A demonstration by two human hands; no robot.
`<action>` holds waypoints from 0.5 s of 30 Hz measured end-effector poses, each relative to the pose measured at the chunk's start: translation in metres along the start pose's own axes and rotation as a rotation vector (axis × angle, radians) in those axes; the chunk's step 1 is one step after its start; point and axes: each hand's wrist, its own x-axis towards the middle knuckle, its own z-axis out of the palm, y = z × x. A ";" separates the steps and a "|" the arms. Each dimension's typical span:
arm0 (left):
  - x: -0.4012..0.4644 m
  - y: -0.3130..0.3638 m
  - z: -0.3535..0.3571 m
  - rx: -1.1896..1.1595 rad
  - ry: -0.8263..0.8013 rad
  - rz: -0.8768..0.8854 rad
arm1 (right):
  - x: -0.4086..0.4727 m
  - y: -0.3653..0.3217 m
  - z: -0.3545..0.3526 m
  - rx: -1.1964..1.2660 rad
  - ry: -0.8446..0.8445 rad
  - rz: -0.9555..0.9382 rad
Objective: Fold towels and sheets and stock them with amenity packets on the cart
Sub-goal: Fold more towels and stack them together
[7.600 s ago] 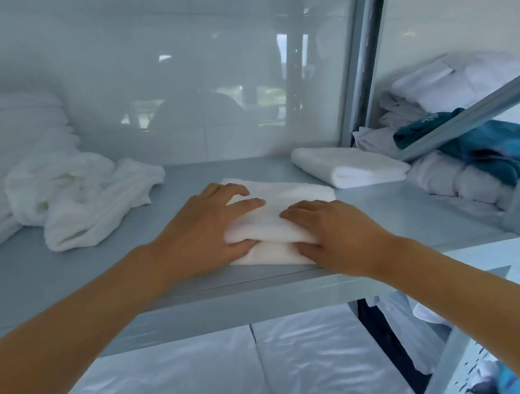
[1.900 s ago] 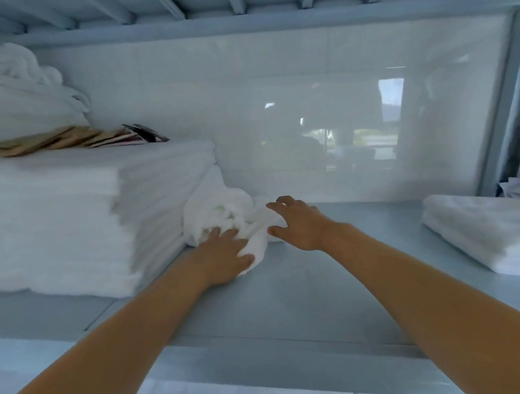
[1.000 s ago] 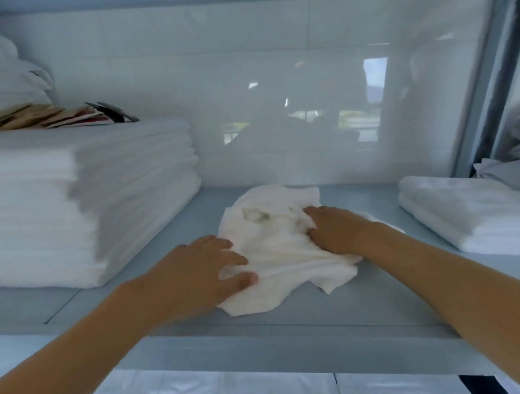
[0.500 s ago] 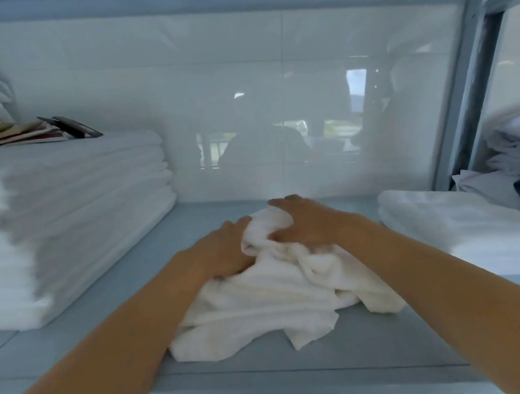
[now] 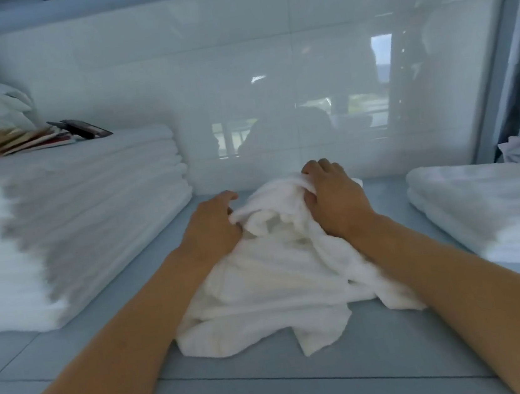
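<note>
- The towel [image 5: 272, 280] gripped by both hands is soft white terry cloth, matt and nubbly.
- Left of the grip, a stack of folded linen [image 5: 68, 220]: matt white cloth.
- On top of it, packets [image 5: 16, 143] look like brown paper, one dark and glossy.
- The shelf [image 5: 385, 348] underneath is smooth, painted grey-blue, low sheen.
- Behind the grip, wall tiles [image 5: 268, 64], glossy, mirror-like.

text: none legible | packets [image 5: 25, 140] on towel stack [image 5: 68, 220]: print too blurred to read
</note>
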 end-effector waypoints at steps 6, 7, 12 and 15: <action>0.010 -0.017 -0.026 0.020 0.482 0.176 | 0.012 0.035 -0.042 0.006 0.337 0.192; 0.011 -0.019 -0.027 0.038 0.476 0.158 | 0.013 0.043 -0.045 -0.041 0.281 0.258; -0.002 -0.002 -0.001 -0.100 0.158 0.171 | 0.006 0.062 -0.021 -0.207 -0.511 0.460; -0.011 0.014 0.014 -0.149 -0.126 0.250 | 0.001 0.064 -0.012 -0.117 -0.557 0.424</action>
